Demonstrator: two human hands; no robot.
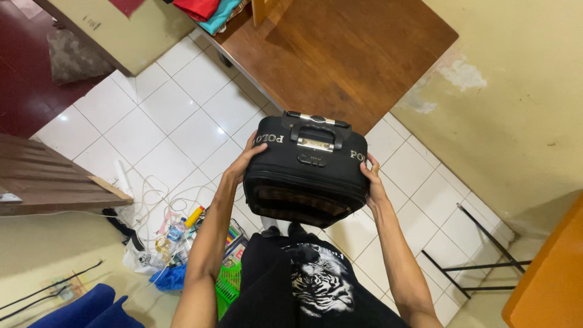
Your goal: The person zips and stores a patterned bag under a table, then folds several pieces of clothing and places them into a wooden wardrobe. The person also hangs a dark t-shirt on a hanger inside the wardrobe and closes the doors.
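A small black suitcase (pixel 305 176) with a retractable handle and a metal plate on top is held up in front of me, above the white tiled floor. My left hand (pixel 241 163) grips its left side and my right hand (pixel 374 183) grips its right side. Both arms reach up from the bottom of the view. Below the case I see my black shirt with a tiger print (pixel 319 285).
A brown wooden table (pixel 340 54) stands just beyond the suitcase. White cables, a plastic bottle (pixel 175 231), a green basket (pixel 229 285) and other clutter lie on the floor at lower left. A wooden bench (pixel 48 182) is at left, a black metal frame (pixel 480 255) at right.
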